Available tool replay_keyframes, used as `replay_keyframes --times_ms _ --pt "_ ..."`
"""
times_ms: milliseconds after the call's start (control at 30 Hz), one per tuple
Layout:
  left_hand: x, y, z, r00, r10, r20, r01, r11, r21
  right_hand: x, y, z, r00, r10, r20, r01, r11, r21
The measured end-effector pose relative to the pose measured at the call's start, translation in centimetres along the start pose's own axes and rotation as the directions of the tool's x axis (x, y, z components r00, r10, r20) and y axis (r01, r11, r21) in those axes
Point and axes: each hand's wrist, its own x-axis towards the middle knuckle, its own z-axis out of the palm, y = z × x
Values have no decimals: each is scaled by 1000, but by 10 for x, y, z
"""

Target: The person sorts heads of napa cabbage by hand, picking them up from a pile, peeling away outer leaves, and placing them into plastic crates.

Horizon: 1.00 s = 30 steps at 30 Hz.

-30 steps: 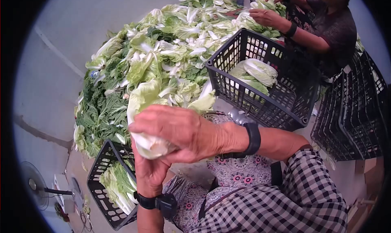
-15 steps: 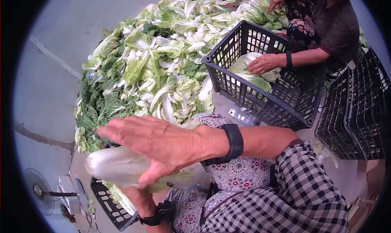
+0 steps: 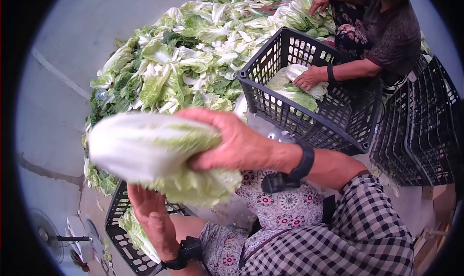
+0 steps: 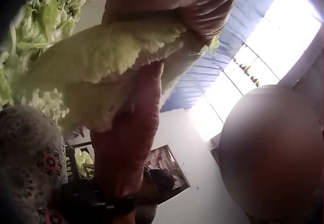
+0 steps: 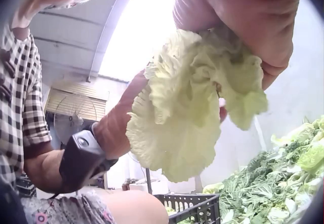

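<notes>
My right hand (image 3: 232, 138) grips a napa cabbage (image 3: 140, 143) around its leafy end, with the white base pointing left. Below it my left hand (image 3: 154, 220) is raised, fingers extended near the underside; the cabbage hides the fingertips. In the left wrist view, loose pale leaves (image 4: 101, 57) hang between the left hand (image 4: 172, 1) and the right hand (image 4: 126, 133). The right wrist view has frilly leaves (image 5: 177, 102) under the right hand (image 5: 243, 21), the left forearm behind them.
A large cabbage-leaf pile (image 3: 179, 63) lies ahead. One black crate (image 3: 304, 114) holds cabbage, where another person's hand (image 3: 311, 78) rests. A second crate (image 3: 113, 223) with cabbage stands lower left. Nested crates (image 3: 411, 126) are at right, a fan (image 3: 43, 235) at left.
The cabbage has turned and risen, its base now leftward; the right hand has gone from lying spread over it to gripping its leafy end. The other person's hand has reached into the crate.
</notes>
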Motion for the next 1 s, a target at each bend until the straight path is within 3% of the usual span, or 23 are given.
replay_keyframes --times_ms 33,100,167,233,367,433,500,533,633,667,767,800,833,900,933,967,1000 --pt "1 1 -13 996 -83 24 82 995 51 -2 -9 -16 998 -13 -68 11 999 -30" --pt "-4 -3 -45 970 -211 -120 225 967 120 -12 -20 -54 977 -35 -209 31 999 -23" --pt "-16 -11 -89 938 -298 -176 316 945 81 -29 -33 -93 929 -103 -356 32 979 -201" --pt "-30 -16 -124 920 -346 -186 384 889 249 -46 -42 -130 870 -165 -465 -4 940 -341" --pt "-88 -55 -188 857 -485 -173 500 702 507 -79 -33 -183 762 -125 -635 -228 866 -444" --pt "-111 -62 -200 722 -681 -123 622 561 547 -91 -17 -208 741 -92 -666 -329 814 -479" --pt "-120 -45 -165 744 -617 -257 659 611 439 -100 -2 -228 742 -41 -669 -429 738 -521" --pt "-123 -36 -148 741 -585 -328 671 637 380 -100 2 -232 755 -46 -654 -481 639 -600" --pt "-172 -88 -183 889 -268 -372 445 700 559 -94 1 -235 725 59 -687 -647 401 -648" --pt "-169 -81 -176 911 -250 -326 409 637 653 -110 32 -286 810 -17 -587 -556 299 -776" --pt "-164 -83 -171 884 -324 -339 467 661 587 -98 30 -283 784 -27 -620 -591 272 -760" --pt "-163 -84 -171 881 -322 -347 471 655 590 -90 29 -281 802 -44 -595 -544 356 -760" --pt "-163 -88 -172 880 -318 -352 473 650 594 -84 28 -277 757 -28 -653 -607 341 -718" --pt "-162 -91 -171 875 -305 -376 481 645 595 -71 28 -254 775 -181 -605 -606 57 -793" --pt "-162 -91 -169 869 -301 -392 489 639 594 -66 26 -245 783 -124 -610 -609 49 -792" --pt "-162 -91 -168 863 -297 -408 498 633 593 -69 34 -247 836 -128 -534 -533 43 -845" --pt "-162 -90 -166 858 -299 -417 507 622 597 -67 33 -241 856 -39 -516 -510 107 -854"
